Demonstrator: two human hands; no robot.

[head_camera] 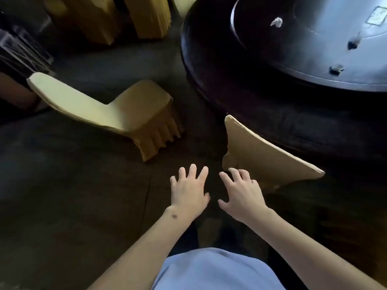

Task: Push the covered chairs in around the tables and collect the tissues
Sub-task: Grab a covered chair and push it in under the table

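**Chairs Still Out, Tissues Still on the Table**

While both hands hang spread and empty above the dark floor, the room's covered chairs wait to be set in order. At far left, one covered chair (117, 109) stands well apart from the round table (261, 114), its seat turned toward the table's left edge and its pale back leaning away. Two more chairs (117, 15) stand at the top of the view, beyond that edge. The person's left hand (188, 191) is open, fingers splayed, holding nothing. Just beside it, the right hand (240, 193) is likewise open, its fingertips (232, 171) close to the lower corner of a second chair back (259, 155); whether they touch the cloth cannot be told. That chair's seat is hidden under the table's near edge, so it looks pushed in already. On the glass turntable (326, 65) lies a crumpled white tissue (276, 22), with two darker scraps (354, 43) toward the turntable's near rim; what they are is unclear.

The chairs will likely feel stiff under a soft, loose cover that can slip, so the firm top of the back is the better place to hold. The tissue is light and limp, a fingertip pinch should lift it.
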